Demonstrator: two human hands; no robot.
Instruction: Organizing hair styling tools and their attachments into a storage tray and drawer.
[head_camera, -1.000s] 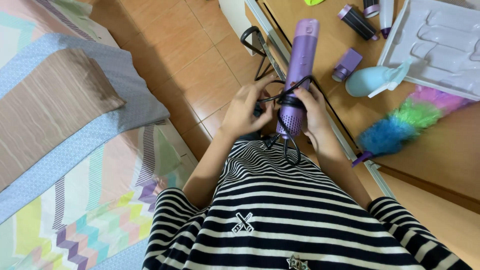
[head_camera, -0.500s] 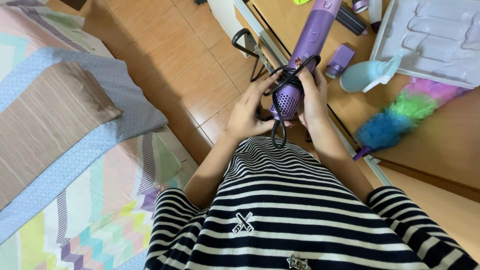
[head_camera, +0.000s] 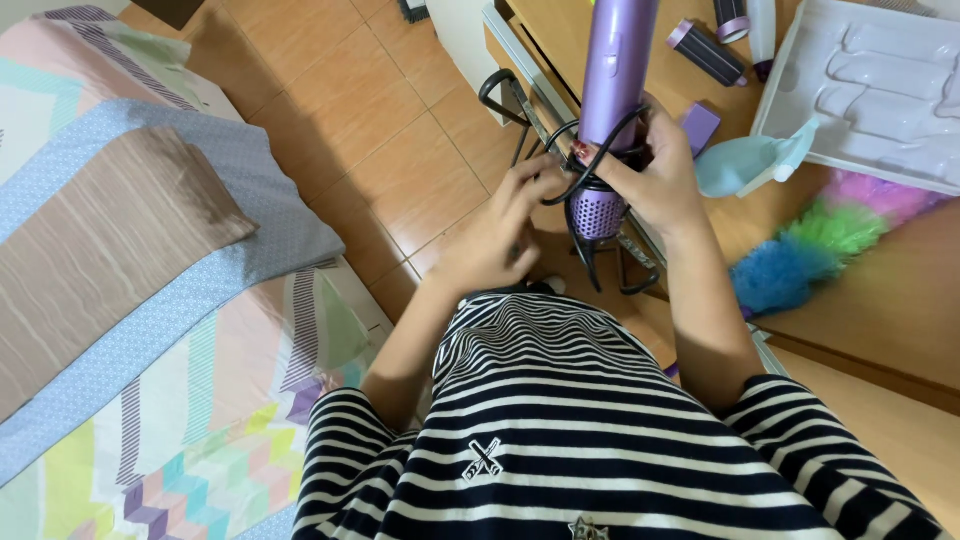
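- Hair styler (head_camera: 612, 90): purple, tube-shaped, held upright above the desk edge, at about 1 o'clock from the middle of the view; its perforated lower end points down toward the person's striped shirt (head_camera: 600, 420).
- Cord (head_camera: 590, 180): black, looped around the lower part of the hair styler, with loops hanging below it.
- Right hand (head_camera: 655, 175): clenched around the hair styler near its perforated end, fingers over the cord.
- Left hand (head_camera: 500, 225): at 8 o'clock from the hair styler, fingers curled, fingertips at the cord; whether it pinches the cord or only touches it cannot be told.
- Desk (head_camera: 880, 290): wooden, at 3 o'clock.
- On the desk: a white moulded tray (head_camera: 880, 90) at 2 o'clock; a pale blue bottle (head_camera: 745, 165) just beside the right hand; a small purple block (head_camera: 698, 125); a dark cylinder (head_camera: 705, 52); a fluffy duster (head_camera: 820, 245), blue, green and pink.
- Bed cover (head_camera: 130, 260): patterned, at 9 o'clock.
- Floor (head_camera: 350, 110): orange tiles, at 11 o'clock.
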